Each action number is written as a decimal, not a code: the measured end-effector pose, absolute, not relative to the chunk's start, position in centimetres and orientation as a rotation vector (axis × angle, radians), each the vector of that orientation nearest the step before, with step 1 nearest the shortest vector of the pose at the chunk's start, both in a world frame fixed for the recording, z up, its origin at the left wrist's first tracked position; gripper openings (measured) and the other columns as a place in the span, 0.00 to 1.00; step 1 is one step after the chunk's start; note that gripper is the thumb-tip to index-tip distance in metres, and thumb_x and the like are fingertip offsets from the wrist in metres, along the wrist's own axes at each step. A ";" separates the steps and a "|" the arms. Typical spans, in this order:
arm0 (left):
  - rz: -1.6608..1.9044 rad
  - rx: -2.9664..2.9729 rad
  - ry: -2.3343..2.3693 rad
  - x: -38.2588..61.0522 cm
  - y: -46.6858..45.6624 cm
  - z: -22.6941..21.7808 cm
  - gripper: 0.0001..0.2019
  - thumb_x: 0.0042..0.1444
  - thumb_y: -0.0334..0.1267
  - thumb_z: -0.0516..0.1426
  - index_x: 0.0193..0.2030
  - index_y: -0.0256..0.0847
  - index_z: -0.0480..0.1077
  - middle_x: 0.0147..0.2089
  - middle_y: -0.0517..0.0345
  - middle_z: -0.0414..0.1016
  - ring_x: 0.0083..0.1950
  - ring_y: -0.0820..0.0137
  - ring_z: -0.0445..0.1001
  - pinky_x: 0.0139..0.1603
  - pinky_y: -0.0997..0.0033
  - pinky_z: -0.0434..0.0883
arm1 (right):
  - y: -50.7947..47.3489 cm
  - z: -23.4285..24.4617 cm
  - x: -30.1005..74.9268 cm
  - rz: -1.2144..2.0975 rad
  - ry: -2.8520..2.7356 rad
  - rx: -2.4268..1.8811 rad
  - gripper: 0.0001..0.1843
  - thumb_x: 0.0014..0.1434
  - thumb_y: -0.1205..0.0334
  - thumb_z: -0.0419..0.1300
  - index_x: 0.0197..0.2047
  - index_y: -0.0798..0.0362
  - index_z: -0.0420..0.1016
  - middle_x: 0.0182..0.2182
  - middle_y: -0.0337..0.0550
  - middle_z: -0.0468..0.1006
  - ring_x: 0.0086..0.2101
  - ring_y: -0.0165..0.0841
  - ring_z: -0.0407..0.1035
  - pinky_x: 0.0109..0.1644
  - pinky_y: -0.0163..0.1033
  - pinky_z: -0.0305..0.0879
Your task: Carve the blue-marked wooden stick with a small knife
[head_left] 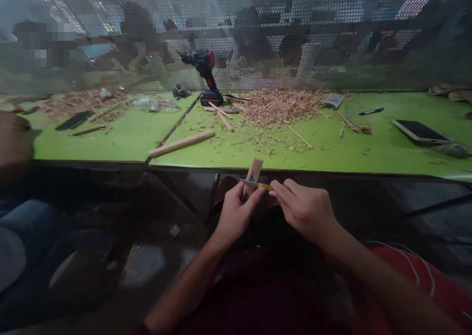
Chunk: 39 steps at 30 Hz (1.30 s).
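My left hand (235,212) is closed around the lower part of a short, pale wooden piece (254,169) that stands upright just below the table's front edge. My right hand (303,208) is closed on a small knife with a yellow handle (262,185). Its blade lies across the wood, right above my left thumb. Both hands are held over my lap, close together and touching the wood.
The green table (332,151) carries a heap of wood shavings (282,106), a cordless drill (206,74), a long wooden stick (182,143), thin sticks, a pen (371,111) and a phone (420,130). A mesh screen stands behind; another person's arm (14,143) is at far left.
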<state>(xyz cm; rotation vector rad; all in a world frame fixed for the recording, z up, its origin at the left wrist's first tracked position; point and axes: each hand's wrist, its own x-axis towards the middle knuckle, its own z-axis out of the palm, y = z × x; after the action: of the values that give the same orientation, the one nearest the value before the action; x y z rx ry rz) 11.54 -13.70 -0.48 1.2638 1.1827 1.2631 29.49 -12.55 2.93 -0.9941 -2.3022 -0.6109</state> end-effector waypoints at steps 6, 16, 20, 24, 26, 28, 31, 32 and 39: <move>1.266 1.351 1.216 11.5 -14.0 -0.2 0.16 0.60 0.49 0.59 0.30 0.39 0.65 0.23 0.68 0.59 0.25 0.77 0.55 0.27 0.75 0.56 | -12.7 2.6 29.4 -0.689 -2.262 -0.957 0.15 0.72 0.60 0.52 0.46 0.57 0.78 0.24 0.37 0.73 0.22 0.26 0.61 0.26 0.38 0.45; 1.315 1.346 1.268 11.9 -14.0 0.0 0.15 0.59 0.48 0.59 0.29 0.39 0.66 0.23 0.67 0.58 0.25 0.77 0.53 0.27 0.74 0.57 | -13.5 2.3 28.7 -0.752 -2.212 -1.025 0.15 0.72 0.60 0.52 0.46 0.57 0.78 0.24 0.37 0.72 0.22 0.26 0.60 0.27 0.38 0.45; 1.307 1.346 1.273 11.8 -14.0 -0.1 0.15 0.59 0.48 0.59 0.30 0.38 0.66 0.23 0.67 0.57 0.25 0.77 0.53 0.27 0.75 0.56 | -13.7 1.9 28.4 -0.748 -2.199 -1.066 0.15 0.72 0.60 0.52 0.46 0.57 0.79 0.24 0.37 0.72 0.22 0.27 0.60 0.27 0.38 0.45; 1.290 1.329 1.268 11.8 -14.1 -0.5 0.15 0.59 0.48 0.59 0.30 0.38 0.67 0.23 0.68 0.56 0.25 0.77 0.52 0.26 0.75 0.55 | -13.8 1.5 28.3 -0.744 -2.190 -1.084 0.15 0.72 0.60 0.52 0.45 0.56 0.79 0.24 0.37 0.72 0.23 0.27 0.60 0.27 0.38 0.46; 1.286 1.317 1.264 12.0 -14.1 -0.6 0.16 0.59 0.49 0.59 0.29 0.38 0.65 0.23 0.68 0.56 0.25 0.78 0.52 0.26 0.75 0.54 | -13.9 1.4 28.2 -0.746 -2.186 -1.084 0.15 0.72 0.60 0.53 0.45 0.56 0.79 0.23 0.37 0.71 0.23 0.28 0.60 0.27 0.38 0.46; 1.298 1.290 1.262 12.2 -14.0 -0.8 0.17 0.59 0.50 0.59 0.28 0.39 0.64 0.23 0.68 0.55 0.25 0.78 0.51 0.26 0.76 0.54 | -13.9 1.2 28.1 -0.749 -2.170 -1.088 0.14 0.71 0.61 0.54 0.45 0.57 0.79 0.23 0.37 0.71 0.23 0.28 0.60 0.28 0.38 0.46; 1.322 1.244 1.260 12.4 -13.8 -1.1 0.18 0.59 0.50 0.59 0.28 0.39 0.62 0.23 0.68 0.55 0.24 0.78 0.52 0.25 0.76 0.54 | -13.8 1.2 28.1 -0.745 -2.147 -1.104 0.13 0.71 0.62 0.55 0.46 0.59 0.79 0.23 0.38 0.71 0.24 0.27 0.60 0.28 0.38 0.45; 1.316 1.243 1.254 12.4 -13.7 -1.2 0.18 0.59 0.51 0.59 0.28 0.39 0.62 0.23 0.68 0.55 0.24 0.78 0.52 0.25 0.76 0.54 | -13.8 1.2 28.2 -0.744 -2.152 -1.103 0.13 0.71 0.62 0.55 0.46 0.59 0.80 0.24 0.38 0.72 0.24 0.27 0.60 0.28 0.38 0.45; 1.213 1.316 1.167 11.4 -13.8 -1.4 0.16 0.61 0.50 0.58 0.32 0.39 0.65 0.23 0.67 0.59 0.24 0.77 0.55 0.25 0.76 0.55 | -12.9 2.0 29.3 -0.716 -2.274 -0.991 0.15 0.72 0.60 0.52 0.47 0.55 0.79 0.24 0.37 0.73 0.22 0.26 0.59 0.27 0.38 0.44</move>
<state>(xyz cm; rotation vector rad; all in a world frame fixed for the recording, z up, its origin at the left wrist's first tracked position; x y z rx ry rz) 11.43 -13.85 -1.39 1.3157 1.1666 1.2125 29.32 -12.86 2.00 -0.9909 -2.2744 -0.7159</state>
